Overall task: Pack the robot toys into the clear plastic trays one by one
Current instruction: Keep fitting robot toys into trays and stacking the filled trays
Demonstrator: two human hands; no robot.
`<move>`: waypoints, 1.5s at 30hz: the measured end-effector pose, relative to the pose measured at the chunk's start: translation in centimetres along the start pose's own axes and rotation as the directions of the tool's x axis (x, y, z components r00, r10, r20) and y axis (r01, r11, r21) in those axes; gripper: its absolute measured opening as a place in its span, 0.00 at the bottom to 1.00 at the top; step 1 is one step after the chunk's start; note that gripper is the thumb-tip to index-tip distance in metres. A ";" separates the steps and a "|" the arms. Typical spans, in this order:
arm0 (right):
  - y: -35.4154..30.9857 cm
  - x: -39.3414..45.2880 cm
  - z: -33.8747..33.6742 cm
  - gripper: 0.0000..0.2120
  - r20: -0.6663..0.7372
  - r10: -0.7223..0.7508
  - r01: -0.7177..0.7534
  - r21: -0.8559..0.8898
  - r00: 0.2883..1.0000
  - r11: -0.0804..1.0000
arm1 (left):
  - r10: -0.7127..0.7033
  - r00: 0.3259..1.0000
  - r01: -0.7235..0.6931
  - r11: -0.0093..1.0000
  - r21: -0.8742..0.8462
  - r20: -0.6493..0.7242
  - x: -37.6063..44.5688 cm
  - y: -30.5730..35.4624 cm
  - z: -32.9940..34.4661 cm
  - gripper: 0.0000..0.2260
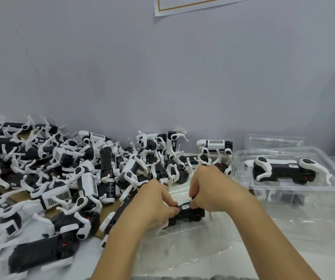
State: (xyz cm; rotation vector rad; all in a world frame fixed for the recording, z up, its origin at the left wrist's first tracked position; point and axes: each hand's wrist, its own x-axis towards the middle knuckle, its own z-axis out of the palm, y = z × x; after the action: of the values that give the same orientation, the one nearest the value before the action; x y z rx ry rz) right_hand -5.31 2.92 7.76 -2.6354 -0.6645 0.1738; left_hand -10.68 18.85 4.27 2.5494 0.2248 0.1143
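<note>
Both hands hold one robot toy (191, 214) over the near clear tray (182, 245) — left hand (154, 201) and right hand (209, 186) pinch its black body with curled fingers. I judge the seating step is in hand; next, press it down evenly.

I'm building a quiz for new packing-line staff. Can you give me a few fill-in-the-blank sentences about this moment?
1. The toy being packed is held by ____ hands.
2. The unpacked pile of toys lies on the person's ____ side.
3. The filled tray on the right shows ____ toy on top.
4. The paper sheet hangs on the ____.

Missing words: both; left; one; wall
</note>
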 end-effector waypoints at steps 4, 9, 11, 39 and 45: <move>0.1 0.0 -0.1 0.07 0.007 0.004 -0.004 0.020 1.000 1.000 | 0.098 0.995 -0.098 0.995 0.028 -0.010 -0.9 -0.3 -0.1 0.06; 0.3 0.0 -0.1 0.09 0.014 -0.005 0.004 0.038 1.000 0.999 | 0.142 0.983 -0.149 0.988 0.050 0.119 -1.6 0.0 -0.6 0.15; 0.4 0.1 -0.2 0.09 0.018 -0.012 0.011 0.043 1.000 0.999 | 0.108 0.979 -0.113 0.993 0.017 0.176 -2.0 0.1 -1.3 0.27; 0.3 0.9 -1.7 0.05 -0.607 -0.120 0.405 0.358 0.785 0.841 | 0.254 0.953 -0.238 0.965 0.112 -0.163 -2.8 0.4 -2.5 0.30; 0.6 0.2 -2.6 0.10 -0.597 -0.127 0.410 0.367 0.792 0.835 | 0.388 0.861 -0.307 0.912 0.272 -0.329 -2.4 1.3 -1.3 0.33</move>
State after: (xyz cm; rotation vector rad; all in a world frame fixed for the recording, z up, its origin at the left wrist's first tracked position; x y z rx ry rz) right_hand -4.27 1.60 9.86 -1.9263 -0.6825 -0.4495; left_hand -13.06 18.08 6.00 2.7348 -0.0946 0.7656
